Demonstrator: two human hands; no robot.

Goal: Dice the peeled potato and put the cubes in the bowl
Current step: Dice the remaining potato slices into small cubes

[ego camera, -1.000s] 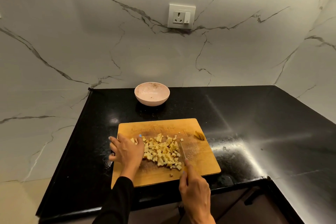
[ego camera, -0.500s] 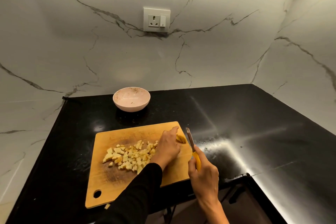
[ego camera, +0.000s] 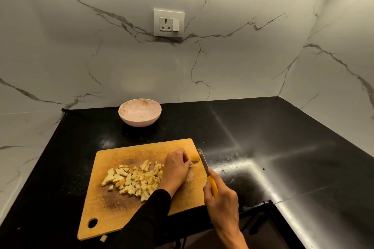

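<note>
potato cubes (ego camera: 133, 181) heaped mid wooden cutting board (ego camera: 113, 216); uncut potato chunk (ego camera: 194, 157) at board's far right corner; left hand (ego camera: 176, 170), black sleeve (ego camera: 149, 220), reaching across over the cubes, fingertips curled down on the near side of the chunk, touching it; full grasp vs. just steadying: cannot tell, fingers partly hidden; right hand (ego camera: 221, 198) wrapped tight round yellow handle of small knife (ego camera: 206, 170); blade pointing away, just right of the chunk, along the board's right edge; blade touching chunk or not: cannot tell; pink bowl (ego camera: 139, 122) on black countertop (ego camera: 263, 147) beyond the board, well apart from the cubes, only small specks inside; one stray cube (ego camera: 103, 238) off the board at its near edge beside the hanging hole; marble-pattern backsplash (ego camera: 121, 62) with wall socket and switch (ego camera: 169, 23) above the bowl; bright light streaks on countertop right of the board
</note>
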